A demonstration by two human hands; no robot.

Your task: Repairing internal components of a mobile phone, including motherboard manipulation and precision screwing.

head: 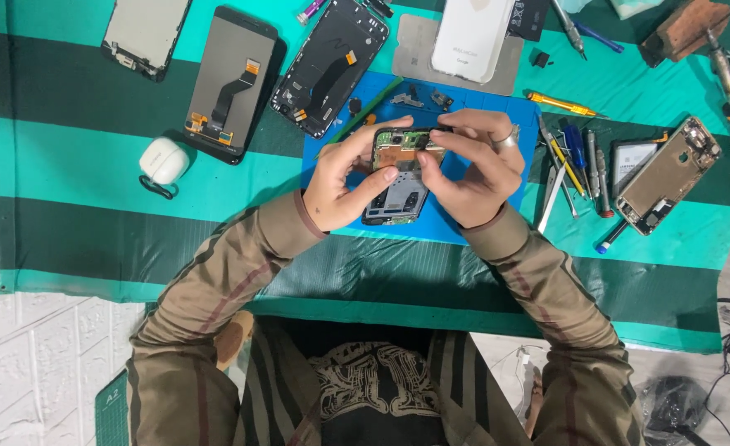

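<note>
An opened phone (399, 195) with its back cover off shows its green circuit board and lies over a blue work mat (497, 216). My left hand (344, 177) grips its left side, thumb resting across the middle. My right hand (476, 161), with a ring on one finger, holds the right side and top edge, fingertips on the board near the phone's top. Both hands hold the phone just above the mat.
A green striped cloth (92, 157) covers the floor. Phone screens and frames (231, 83) lie at the back left, a white earbud case (164, 160) at left, a white phone cover (470, 37) behind. Screwdrivers and tweezers (575, 161) and another opened phone (669, 175) lie right.
</note>
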